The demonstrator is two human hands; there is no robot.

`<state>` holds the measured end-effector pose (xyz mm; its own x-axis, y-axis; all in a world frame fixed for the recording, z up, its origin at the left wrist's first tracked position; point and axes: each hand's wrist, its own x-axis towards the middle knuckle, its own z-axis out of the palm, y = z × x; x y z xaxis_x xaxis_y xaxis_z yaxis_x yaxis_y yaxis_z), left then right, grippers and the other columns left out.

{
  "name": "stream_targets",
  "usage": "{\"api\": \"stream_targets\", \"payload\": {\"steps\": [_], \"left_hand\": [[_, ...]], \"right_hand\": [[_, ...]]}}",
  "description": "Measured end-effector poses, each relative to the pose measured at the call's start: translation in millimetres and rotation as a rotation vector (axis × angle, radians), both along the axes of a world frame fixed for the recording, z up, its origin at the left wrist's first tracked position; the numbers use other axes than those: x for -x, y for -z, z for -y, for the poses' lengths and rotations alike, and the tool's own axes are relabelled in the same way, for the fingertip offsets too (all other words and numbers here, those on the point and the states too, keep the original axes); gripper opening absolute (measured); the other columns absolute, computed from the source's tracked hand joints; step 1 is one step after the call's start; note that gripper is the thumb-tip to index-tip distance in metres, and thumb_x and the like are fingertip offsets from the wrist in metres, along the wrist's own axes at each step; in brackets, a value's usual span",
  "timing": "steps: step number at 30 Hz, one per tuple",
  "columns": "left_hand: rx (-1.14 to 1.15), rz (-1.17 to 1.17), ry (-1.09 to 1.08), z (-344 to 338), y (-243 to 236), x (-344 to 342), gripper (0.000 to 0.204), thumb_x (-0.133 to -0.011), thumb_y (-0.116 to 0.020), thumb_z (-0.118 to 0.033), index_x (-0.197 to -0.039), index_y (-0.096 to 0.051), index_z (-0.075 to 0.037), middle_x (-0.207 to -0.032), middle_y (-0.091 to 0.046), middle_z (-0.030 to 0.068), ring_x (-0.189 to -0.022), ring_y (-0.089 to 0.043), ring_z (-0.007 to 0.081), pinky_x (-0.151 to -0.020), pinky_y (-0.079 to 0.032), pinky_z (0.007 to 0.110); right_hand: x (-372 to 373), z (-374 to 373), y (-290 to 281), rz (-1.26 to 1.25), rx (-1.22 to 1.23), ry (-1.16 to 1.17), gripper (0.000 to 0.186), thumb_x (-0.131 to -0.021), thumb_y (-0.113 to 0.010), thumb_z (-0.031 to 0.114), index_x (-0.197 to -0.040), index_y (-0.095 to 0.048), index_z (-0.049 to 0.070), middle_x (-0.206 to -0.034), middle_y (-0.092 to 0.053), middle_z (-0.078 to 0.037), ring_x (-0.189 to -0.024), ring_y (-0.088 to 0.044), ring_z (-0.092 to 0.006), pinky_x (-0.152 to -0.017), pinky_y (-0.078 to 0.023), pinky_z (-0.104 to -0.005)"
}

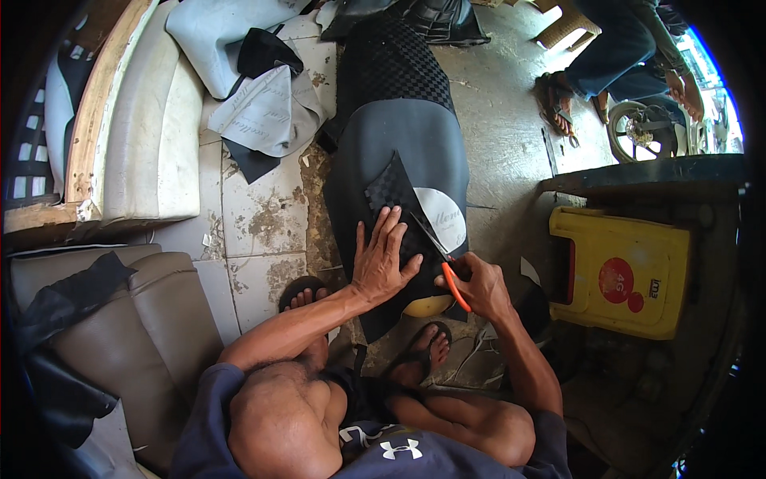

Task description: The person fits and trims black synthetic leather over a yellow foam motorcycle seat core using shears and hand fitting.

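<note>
A long padded seat (403,132), like a motorcycle seat, lies before me with a smooth dark grey middle and a black checkered far end. On it rests a loose piece of black checkered vinyl (391,185). My left hand (383,259) presses flat on this piece, fingers spread. In my right hand (483,286) are scissors (455,286) with orange handles, their blades at the vinyl's right edge. Just beyond the blades shows a white, round-edged patch of backing (440,214). Some yellow foam (428,306) peeks out at the seat's near end.
Left of the seat lie vinyl scraps (267,112) with pale backing. Brown cushions (132,335) and a cream padded piece (171,128) stand farther left. To my right is a yellow plastic stool (622,271). Another person's legs (602,56) and a wheel (638,132) appear at the far right.
</note>
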<state>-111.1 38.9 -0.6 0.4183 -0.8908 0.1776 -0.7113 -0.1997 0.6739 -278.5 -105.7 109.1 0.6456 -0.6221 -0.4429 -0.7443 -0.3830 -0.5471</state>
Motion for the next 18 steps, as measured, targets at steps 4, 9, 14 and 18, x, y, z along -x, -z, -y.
{"api": "stream_targets", "payload": {"steps": [4, 9, 14, 18], "left_hand": [[-0.007, -0.016, 0.004, 0.0, 0.8, 3.8, 0.065, -0.098, -0.062, -0.046, -0.142, -0.039, -0.005, -0.164, -0.030, 0.0193, -0.156, -0.023, 0.0386, -0.116, -0.021, 0.072], [-0.009, -0.011, -0.007, 1.3, -2.7, -1.3, 0.067, -0.096, -0.065, -0.044, -0.143, -0.038, -0.005, -0.164, -0.029, 0.0193, -0.156, -0.023, 0.0385, -0.117, -0.021, 0.072], [-0.001, -0.019, -0.005, -0.6, -1.8, -1.0, 0.067, -0.094, -0.069, -0.039, -0.143, -0.038, -0.005, -0.164, -0.030, 0.0192, -0.156, -0.023, 0.0384, -0.117, -0.022, 0.072], [0.004, -0.030, 0.002, 0.3, -2.1, -2.6, 0.070, -0.094, -0.069, -0.039, -0.145, -0.036, -0.005, -0.165, -0.027, 0.0192, -0.156, -0.021, 0.0370, -0.116, -0.021, 0.074]], "right_hand": [[-4.9, -0.1, 1.1, 0.034, 0.067, -0.024, 0.068, -0.076, -0.089, 0.054, -0.101, -0.070, -0.007, -0.081, -0.074, -0.020, -0.076, -0.076, -0.0322, -0.071, -0.058, -0.0417], [-15.6, 7.7, -3.9, -0.005, 0.004, -0.027, 0.072, -0.077, -0.087, 0.056, -0.106, -0.070, -0.007, -0.084, -0.074, -0.021, -0.079, -0.076, -0.0333, -0.074, -0.059, -0.0423], [-25.3, 8.0, -4.8, -0.076, 0.012, -0.027, 0.064, -0.078, -0.088, 0.049, -0.107, -0.072, -0.007, -0.085, -0.075, -0.021, -0.078, -0.075, -0.0305, -0.072, -0.058, -0.0409], [-32.7, 12.8, -10.1, -0.099, 0.001, -0.033, 0.065, -0.080, -0.087, 0.050, -0.106, -0.072, -0.007, -0.084, -0.074, -0.022, -0.080, -0.076, -0.0312, -0.073, -0.058, -0.0410]]}}
